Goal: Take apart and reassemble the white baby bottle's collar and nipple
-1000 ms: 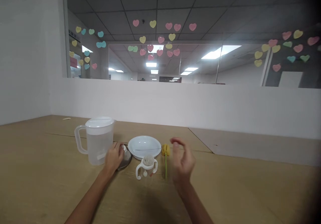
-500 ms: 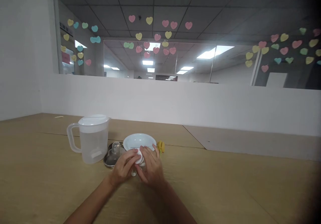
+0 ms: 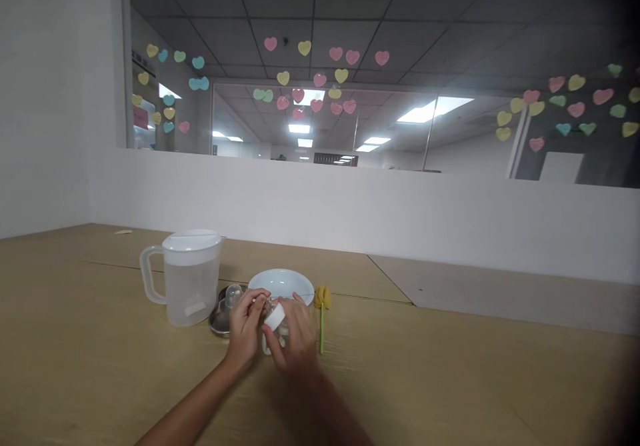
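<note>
Both my hands meet over a small white two-handled baby cup (image 3: 274, 326) on the wooden table (image 3: 450, 379). My left hand (image 3: 246, 329) pinches at the cup's top, fingers curled. My right hand (image 3: 296, 334) wraps the cup's right side, with the white lid tilted between the two hands. Just behind them sits a white bowl (image 3: 283, 282). A clear teat piece (image 3: 232, 295) rests on a metal dish (image 3: 220, 316) to the left.
A translucent lidded pitcher (image 3: 186, 277) holding water stands left of the hands. A yellow sponge brush with a green handle (image 3: 321, 309) lies to the right of the bowl. A low white partition wall (image 3: 400, 219) runs behind the table, with glass and heart stickers above.
My right hand came in from open air to the cup, and my left hand left the metal dish to join it. The white lid now sits tilted between my fingers.
</note>
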Demonstrator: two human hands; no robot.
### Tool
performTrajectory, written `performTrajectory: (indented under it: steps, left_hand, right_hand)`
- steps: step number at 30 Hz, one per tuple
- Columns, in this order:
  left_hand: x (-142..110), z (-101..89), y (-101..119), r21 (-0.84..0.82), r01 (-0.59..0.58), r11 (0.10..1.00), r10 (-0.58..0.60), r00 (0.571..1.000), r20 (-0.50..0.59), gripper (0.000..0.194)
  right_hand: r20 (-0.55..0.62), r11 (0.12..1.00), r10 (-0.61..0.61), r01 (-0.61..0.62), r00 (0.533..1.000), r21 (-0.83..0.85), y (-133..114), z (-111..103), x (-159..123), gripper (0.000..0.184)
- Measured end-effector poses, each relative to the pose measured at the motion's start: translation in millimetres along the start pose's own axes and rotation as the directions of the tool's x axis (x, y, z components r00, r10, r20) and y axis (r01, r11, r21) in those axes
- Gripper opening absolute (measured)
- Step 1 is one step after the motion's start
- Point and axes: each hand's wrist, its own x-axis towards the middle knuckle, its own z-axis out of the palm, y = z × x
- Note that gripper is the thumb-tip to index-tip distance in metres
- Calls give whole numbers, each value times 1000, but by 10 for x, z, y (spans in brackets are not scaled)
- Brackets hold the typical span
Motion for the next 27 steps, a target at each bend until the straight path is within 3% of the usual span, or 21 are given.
performTrajectory:
  steps: [2, 4, 7, 10, 13, 16, 19, 22, 25, 27]
  left_hand:
    - [14, 32, 11, -94, 85, 992, -86, 996, -12, 41]
    - [19, 38, 16, -94, 90, 992, -91, 996, -13, 41]
    - [3, 9, 9, 60, -68, 996, 69, 997, -18, 34]
    - [-31, -17, 5, 229, -247, 942, 254, 967, 0, 27]
    - [-48, -22, 9, 316, -355, 880, 367, 930, 23, 23]
    - [-33, -35, -13, 355, -445, 822, 445, 891, 87, 22]
    - [-11, -68, -79, 378, -451, 808, 413, 893, 181, 26]
    - [-13, -102, -159, 388, -405, 828, 317, 909, 270, 35]
    - [-38, -121, -209, 405, -408, 818, 233, 880, 415, 40]
    - [-57, -127, -227, 417, -444, 793, 205, 839, 503, 40]
  right_hand:
    - [-15, 1000, -14, 14, 1000, -6, 7, -3, 10, 41]
    - [-21, 1000, -25, 25, 999, -15, 23, -10, 13, 42]
    - [9, 998, -48, 48, 999, -41, 60, -35, 13, 44]
    - [61, 995, -52, 57, 997, -76, 110, -84, 17, 45]
    - [84, 994, -47, 55, 995, -92, 173, -130, 26, 44]
    - [83, 993, -55, 63, 995, -100, 244, -137, 13, 43]
    - [14, 992, -58, 60, 998, -112, 306, -114, -29, 41]
    - [-149, 987, 116, -131, 982, -94, 330, -105, -67, 35]
    - [-255, 904, 418, -426, 872, 25, 309, -118, -91, 29]
    - [-236, 831, 556, -543, 797, 122, 283, -120, -119, 28]
